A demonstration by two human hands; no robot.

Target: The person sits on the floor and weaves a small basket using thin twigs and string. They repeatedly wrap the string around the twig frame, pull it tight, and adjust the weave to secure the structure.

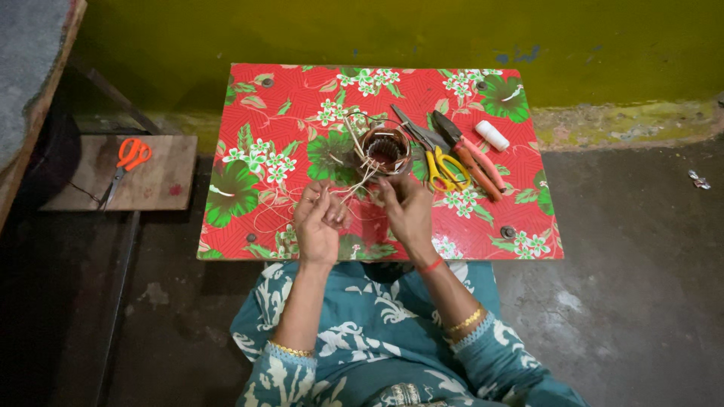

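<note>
Head view: both the left hand (320,221) and right hand (407,207) pinch pale cane strands (354,181) running to the small woven basket (386,149) at twelve o'clock on the floral tabletop (249,151); keeping the strands taut should help.

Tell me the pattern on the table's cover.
In the head view, the table's cover is red with green leaves and white flowers.

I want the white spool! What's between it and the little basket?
In the head view, yellow scissors and red pliers lie between the spool and the basket.
</note>
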